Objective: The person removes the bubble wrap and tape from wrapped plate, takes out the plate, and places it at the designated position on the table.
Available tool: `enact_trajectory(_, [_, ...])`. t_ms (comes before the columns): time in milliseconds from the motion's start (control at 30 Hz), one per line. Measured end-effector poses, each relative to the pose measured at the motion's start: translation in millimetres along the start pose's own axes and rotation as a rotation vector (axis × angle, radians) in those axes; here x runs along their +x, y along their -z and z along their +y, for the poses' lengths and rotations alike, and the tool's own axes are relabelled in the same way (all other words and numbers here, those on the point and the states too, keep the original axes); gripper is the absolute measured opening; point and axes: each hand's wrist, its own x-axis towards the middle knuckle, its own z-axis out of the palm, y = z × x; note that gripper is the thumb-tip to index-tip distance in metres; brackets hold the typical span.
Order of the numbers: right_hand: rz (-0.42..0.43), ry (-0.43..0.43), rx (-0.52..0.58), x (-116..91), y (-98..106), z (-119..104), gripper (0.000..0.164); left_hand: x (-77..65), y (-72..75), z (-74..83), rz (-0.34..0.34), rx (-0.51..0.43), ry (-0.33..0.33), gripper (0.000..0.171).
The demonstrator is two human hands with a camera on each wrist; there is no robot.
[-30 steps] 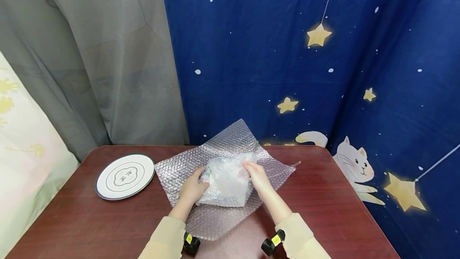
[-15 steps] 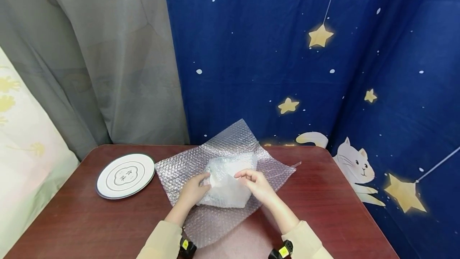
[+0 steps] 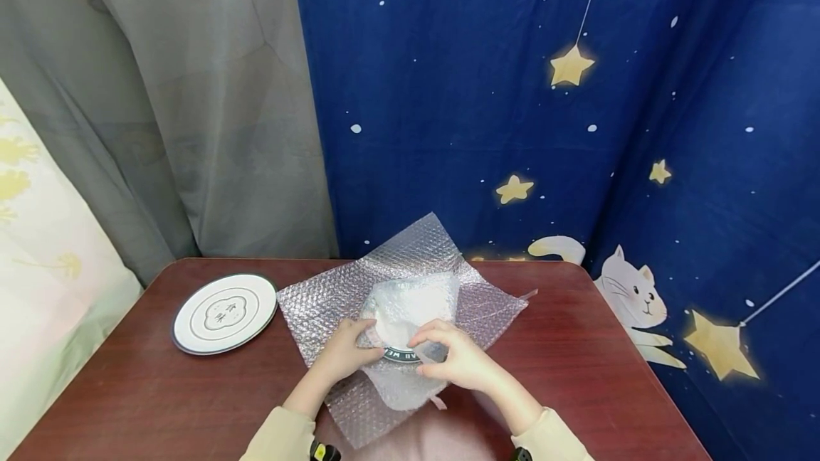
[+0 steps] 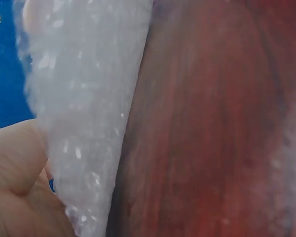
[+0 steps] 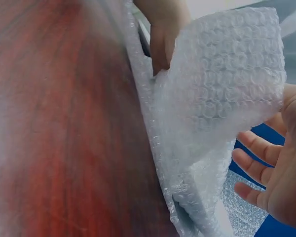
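Note:
A white dish (image 3: 396, 333) with a dark green, lettered rim shows partly between my hands in the head view. Its kind, plate or bowl, is uncertain because bubble wrap (image 3: 419, 290) covers the rest. My left hand (image 3: 346, 351) grips the left side of the bundle, thumb near the rim. At the lower right, my right hand (image 3: 458, 358) pinches a flap of the wrap between thumb and index finger. That flap (image 5: 237, 64) stands up in the right wrist view, the other fingers loosely spread behind it. Bubble wrap (image 4: 84, 98) also hides part of my left hand in its wrist view.
A larger bubble wrap sheet (image 3: 410, 247) lies spread under the bundle on the dark red wooden table (image 3: 551, 375). A white plate (image 3: 221, 315) with a dark rim rests at the left. Grey and blue curtains (image 3: 448, 91) hang behind the table.
My right hand has come down and toward me from the bundle's upper right, drawing a flap of wrap back. The dish's lettered rim now shows. My left hand has shifted slightly lower.

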Motion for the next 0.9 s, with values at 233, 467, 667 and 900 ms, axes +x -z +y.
enact_trajectory(233, [-0.014, -0.033, -0.164, -6.8, -1.7, 1.4, 0.040, -4.4, -1.2, -1.8, -0.004, -0.013, 0.006, 0.067])
enact_trajectory(467, [-0.024, -0.066, -0.308, -14.0, -3.9, 2.5, 0.054, -6.6, -1.3, -2.3, -0.002, -0.040, 0.018, 0.068])
enact_trajectory(667, [-0.046, -0.116, -0.440, -17.2, -6.1, 4.3, 0.054, -6.3, -3.0, -4.2, 0.002, -0.053, 0.015, 0.067])
enact_trajectory(900, [0.034, -0.145, -0.476, -20.7, -5.2, 7.9, 0.042, -5.2, -3.5, -5.7, 0.004, -0.060, 0.015, 0.066])
